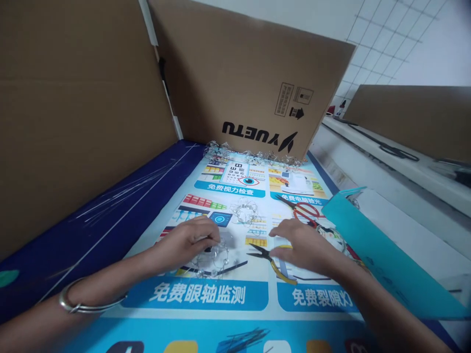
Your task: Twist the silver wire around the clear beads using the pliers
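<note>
My left hand (200,238) is closed, pinching a ring of thin wire with clear beads (217,262) just above the printed sheet. Part of that beaded wire ring is hidden behind the fingers. My right hand (300,242) is over the pliers with yellow handles (279,273), thumb and fingers apart. Its thumb lies across or just above one handle; contact I cannot tell. The pliers' dark jaws point left, toward the beaded ring. Farther back, a second beaded wire ring (246,212) lies on the sheet. Red-handled scissors (307,211) lie beyond my right hand.
Several beaded wire pieces (257,158) line the foot of the cardboard panel (253,78). Loose straight wires (125,193) lie at left, dark short strands (246,339) at the front edge. A teal box or folder (390,255) stands at right, beside the white ledge (405,162).
</note>
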### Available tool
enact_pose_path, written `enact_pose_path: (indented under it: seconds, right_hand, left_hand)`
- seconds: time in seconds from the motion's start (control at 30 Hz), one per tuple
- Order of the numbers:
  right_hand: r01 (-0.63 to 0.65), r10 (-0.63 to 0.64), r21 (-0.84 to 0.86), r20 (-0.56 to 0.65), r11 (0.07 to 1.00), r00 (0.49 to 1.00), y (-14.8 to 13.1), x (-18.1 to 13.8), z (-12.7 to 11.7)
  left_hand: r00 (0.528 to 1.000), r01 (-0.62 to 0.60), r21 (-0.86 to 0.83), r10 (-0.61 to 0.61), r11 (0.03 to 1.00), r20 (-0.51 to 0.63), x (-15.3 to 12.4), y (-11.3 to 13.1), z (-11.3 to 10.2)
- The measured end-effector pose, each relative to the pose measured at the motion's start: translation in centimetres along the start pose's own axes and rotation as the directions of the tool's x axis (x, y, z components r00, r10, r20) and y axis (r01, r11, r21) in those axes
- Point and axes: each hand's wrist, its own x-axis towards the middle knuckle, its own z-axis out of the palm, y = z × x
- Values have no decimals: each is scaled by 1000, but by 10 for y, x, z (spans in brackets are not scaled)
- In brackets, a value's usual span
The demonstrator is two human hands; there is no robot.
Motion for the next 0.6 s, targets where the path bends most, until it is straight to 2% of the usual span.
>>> enact_pose_path:
  seconds: [0.13, 0.23, 0.43, 0.6]
  right_hand:
    - [-37, 72, -217, 153, 975, 986, -2, -22, 18]
    - [-49, 104, -288, 180, 956, 978, -6, -27, 27]
    - [9, 38, -290, 157, 957, 987, -9, -29, 30]
    - [9, -14, -200, -25, 980, 1000, 16, -28, 21]
  left_hand:
    - [996, 70, -42, -72, 997, -57, -1, -6, -24]
    - [980, 162, -55, -167, 985, -110, -1, -9, -34]
    - [963, 197, -43, -202, 979, -180, -2, -9, -46]
    - [897, 316, -45, -314, 948, -312, -4, -3, -69]
